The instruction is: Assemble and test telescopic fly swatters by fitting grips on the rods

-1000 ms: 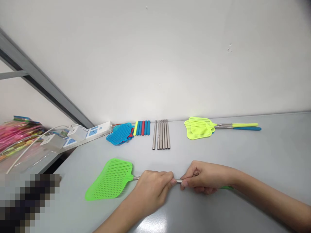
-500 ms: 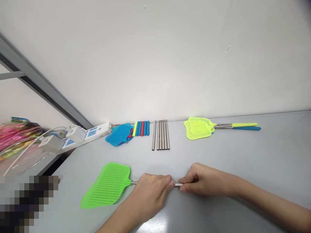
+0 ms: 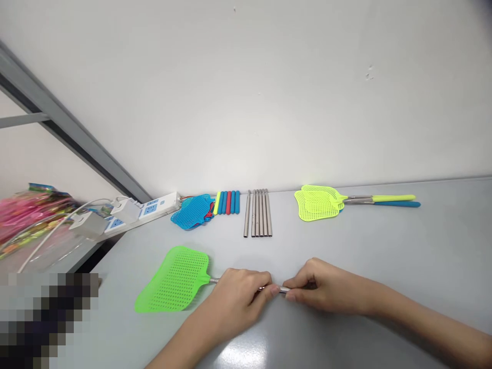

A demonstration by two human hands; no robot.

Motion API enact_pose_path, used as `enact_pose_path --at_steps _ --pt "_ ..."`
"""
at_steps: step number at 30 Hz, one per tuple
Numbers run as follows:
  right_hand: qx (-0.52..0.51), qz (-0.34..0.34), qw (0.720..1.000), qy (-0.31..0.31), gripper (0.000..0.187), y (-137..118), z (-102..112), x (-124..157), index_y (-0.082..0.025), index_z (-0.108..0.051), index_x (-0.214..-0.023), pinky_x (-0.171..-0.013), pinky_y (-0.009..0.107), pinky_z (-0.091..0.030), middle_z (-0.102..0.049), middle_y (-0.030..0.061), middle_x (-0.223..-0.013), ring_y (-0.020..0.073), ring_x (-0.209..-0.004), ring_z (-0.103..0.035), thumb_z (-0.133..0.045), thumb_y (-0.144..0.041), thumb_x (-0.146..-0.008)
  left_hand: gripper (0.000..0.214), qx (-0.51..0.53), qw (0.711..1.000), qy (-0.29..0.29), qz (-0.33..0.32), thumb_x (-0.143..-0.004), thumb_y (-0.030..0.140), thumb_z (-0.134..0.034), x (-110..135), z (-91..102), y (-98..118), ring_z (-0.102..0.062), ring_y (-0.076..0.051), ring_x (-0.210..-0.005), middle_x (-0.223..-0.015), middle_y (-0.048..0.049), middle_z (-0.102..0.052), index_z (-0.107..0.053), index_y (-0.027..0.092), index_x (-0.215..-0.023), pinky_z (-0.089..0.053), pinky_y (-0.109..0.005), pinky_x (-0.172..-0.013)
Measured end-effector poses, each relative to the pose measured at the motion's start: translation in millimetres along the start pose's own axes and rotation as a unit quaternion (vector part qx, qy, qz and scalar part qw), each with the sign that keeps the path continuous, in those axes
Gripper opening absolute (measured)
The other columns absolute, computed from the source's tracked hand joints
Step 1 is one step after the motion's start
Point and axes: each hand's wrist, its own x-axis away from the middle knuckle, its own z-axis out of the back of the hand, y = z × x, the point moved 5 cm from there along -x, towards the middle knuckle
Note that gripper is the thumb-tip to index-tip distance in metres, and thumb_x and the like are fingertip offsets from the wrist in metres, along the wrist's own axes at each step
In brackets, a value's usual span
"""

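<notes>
My hands on the steel handle of a green fly swatter

My left hand (image 3: 234, 302) wraps the steel handle (image 3: 284, 290) just behind the green fly swatter (image 3: 172, 279), which lies flat on the grey counter (image 3: 384, 256). My right hand (image 3: 330, 287) pinches the handle's other end in its fingers (image 3: 295, 288). Farther off lie blue swatter heads (image 3: 192, 211), coloured grips (image 3: 226, 202), steel tubes (image 3: 259, 213) and yellow-green swatters (image 3: 317, 203).

Along the far edge of the bench (image 3: 384, 246), from ten to one o'clock: a power strip (image 3: 156, 206), blue swatter heads (image 3: 191, 211), coloured plastic grips (image 3: 226, 202), steel tubes (image 3: 258, 213), yellow-green fly swatters (image 3: 317, 203).
</notes>
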Motion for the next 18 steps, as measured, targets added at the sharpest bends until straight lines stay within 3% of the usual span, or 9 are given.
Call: enact_pose_path --at_steps 7,12,18 --pt "-0.082 -0.043 0.995 -0.040 0.031 2.9 2.4 -0.9 -0.018 -0.033 -0.057 -0.039 0.018 -0.021 -0.026 -0.0074 -0.050 0.0051 -0.044 -0.026 -0.041 -0.030 -0.084 0.044 0.012 0.998 0.005 0.060 -0.086 0.050 -0.030 6.1 12.0 -22.9 -0.049 -0.013 -0.062 -0.062 0.0005 -0.054 -0.054 0.019 -0.067 -0.026 -0.022 -0.052" --pt "-0.078 -0.118 0.989 -0.049 0.030 9.0 1.8 2.9 -0.017 -0.043 -0.060 -0.038 0.018 -0.027 -0.040 -0.0051 -0.050 0.0061 -0.040 -0.034 -0.040 -0.035 -0.083 0.038 0.017 1.000 -0.014 0.007 -0.091 0.035 -0.028 9.5 12.4 -19.1 -0.051 -0.012 -0.062 -0.061 0.0018 -0.054 -0.054 0.019 -0.068 -0.029 -0.022 -0.056" --pt "0.102 -0.143 0.979 0.102 0.021 2.1 6.9 12.4 -0.015 -0.055 -0.060 -0.049 0.022 -0.029 -0.046 -0.0009 -0.055 0.0110 -0.055 -0.041 -0.046 -0.025 -0.077 0.030 0.025 0.999 -0.013 -0.018 -0.089 0.029 -0.034 12.8 6.9 -3.4 -0.051 -0.011 -0.059 -0.058 0.0031 -0.052 -0.052 0.019 -0.068 -0.028 -0.021 -0.052"
